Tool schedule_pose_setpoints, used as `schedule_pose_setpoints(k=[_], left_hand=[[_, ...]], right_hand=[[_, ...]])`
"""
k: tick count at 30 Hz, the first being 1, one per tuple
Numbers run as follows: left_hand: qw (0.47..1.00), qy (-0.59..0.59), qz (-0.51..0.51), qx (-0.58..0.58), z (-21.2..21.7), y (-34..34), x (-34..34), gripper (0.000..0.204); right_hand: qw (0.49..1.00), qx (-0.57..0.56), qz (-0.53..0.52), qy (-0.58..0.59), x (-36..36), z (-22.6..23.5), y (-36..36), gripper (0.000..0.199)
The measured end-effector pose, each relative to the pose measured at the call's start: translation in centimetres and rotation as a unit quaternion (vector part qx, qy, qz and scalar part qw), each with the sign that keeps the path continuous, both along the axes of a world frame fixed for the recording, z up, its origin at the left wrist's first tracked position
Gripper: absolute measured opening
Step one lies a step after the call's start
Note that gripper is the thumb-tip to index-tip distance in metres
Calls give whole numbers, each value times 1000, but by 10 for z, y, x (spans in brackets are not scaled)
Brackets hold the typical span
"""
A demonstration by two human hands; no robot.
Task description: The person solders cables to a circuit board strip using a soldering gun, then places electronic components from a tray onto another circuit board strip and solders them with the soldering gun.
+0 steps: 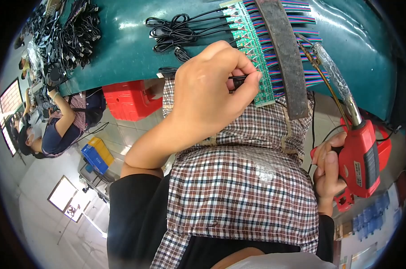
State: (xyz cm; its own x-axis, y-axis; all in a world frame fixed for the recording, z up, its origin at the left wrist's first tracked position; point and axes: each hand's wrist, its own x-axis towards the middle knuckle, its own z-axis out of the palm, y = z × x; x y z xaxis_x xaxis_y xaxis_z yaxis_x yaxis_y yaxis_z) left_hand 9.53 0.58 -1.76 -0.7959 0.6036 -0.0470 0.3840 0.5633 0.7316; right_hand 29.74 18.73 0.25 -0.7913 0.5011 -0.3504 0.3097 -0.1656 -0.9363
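A smooth, shiny green surface (122,49) is seen in a busy room, with a big heap of black cords (79,29) piled at the far left and a red plastic stool (126,101) set below its edge. Farther off, another person (55,130) is seen. The grip of the left hand (214,83) is almost closed: part of a black cord (238,80) is pinched between thumb and fingertips, just beside the left edge of a long, thin green circuit board (250,47), which is laid on the surface. The grip of the right hand (327,175) is curled round the handle of a red soldering gun (359,161). The gun is made of hard plastic, and its long tube is wrapped in crinkly silver stuff. The bent tip is held close to a flat, dark, rough bar (283,58); whether they touch cannot be told. Stripy wires (306,20) are spread out in rows past the bar, and loopy black cables (171,31) are joined to the board's left side. A checked cloth apron (243,197) is worn.
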Motion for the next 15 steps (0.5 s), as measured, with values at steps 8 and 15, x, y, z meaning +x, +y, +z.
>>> schedule_pose_setpoints(k=[8,15], left_hand=[[1000,30,-5,-9,-1,1,5,12],[996,88,3,-19,-10,2,7,14]], right_hand=[[999,37,31,6,1,-4,-8,21],[997,37,55,33,-4,-1,-7,23]])
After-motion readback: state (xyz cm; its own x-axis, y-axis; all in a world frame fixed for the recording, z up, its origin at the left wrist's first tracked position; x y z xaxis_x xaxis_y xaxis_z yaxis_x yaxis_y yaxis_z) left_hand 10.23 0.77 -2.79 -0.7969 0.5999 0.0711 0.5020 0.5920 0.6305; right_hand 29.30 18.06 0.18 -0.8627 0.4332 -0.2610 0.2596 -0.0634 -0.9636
